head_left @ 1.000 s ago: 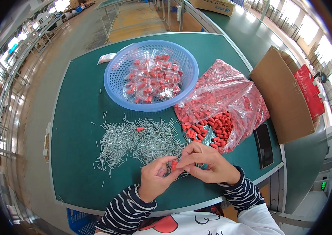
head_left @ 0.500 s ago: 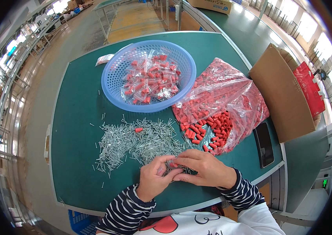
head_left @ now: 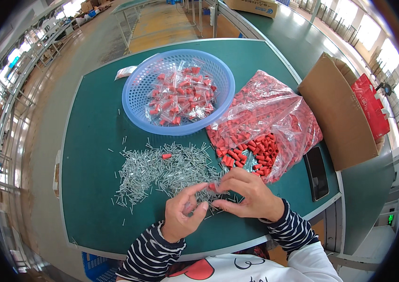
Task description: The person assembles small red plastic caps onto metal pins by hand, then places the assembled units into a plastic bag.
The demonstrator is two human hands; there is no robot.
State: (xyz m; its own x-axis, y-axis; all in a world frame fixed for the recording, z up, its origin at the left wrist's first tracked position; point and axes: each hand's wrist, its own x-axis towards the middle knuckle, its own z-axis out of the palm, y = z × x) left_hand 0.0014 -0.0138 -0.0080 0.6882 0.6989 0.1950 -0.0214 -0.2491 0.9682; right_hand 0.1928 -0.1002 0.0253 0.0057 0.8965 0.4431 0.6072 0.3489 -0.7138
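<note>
A small clear plastic bag (head_left: 212, 187) with a red piece in it is at the fingertips of my right hand (head_left: 252, 195), whose thumb stands apart below. Close on its left is my left hand (head_left: 183, 211), thumb and forefinger spread, the forefinger tip near or touching the bag. Under and beyond both hands lies a heap of silver screws or nails (head_left: 162, 171), with one red cap (head_left: 166, 156) on top. Right of the heap, a large clear bag (head_left: 298, 120) spills red tapered caps (head_left: 265, 150) at its mouth.
A blue perforated basket (head_left: 131, 105) holds several small filled bags (head_left: 180, 96). At the right, a black phone (head_left: 317, 174) lies by the table edge, with an open cardboard box (head_left: 338, 115) behind it. A white packet (head_left: 125, 72) lies left of the basket.
My hands have moved apart a little; the left thumb and forefinger have spread. The small bag has shifted slightly up with the right fingers.
</note>
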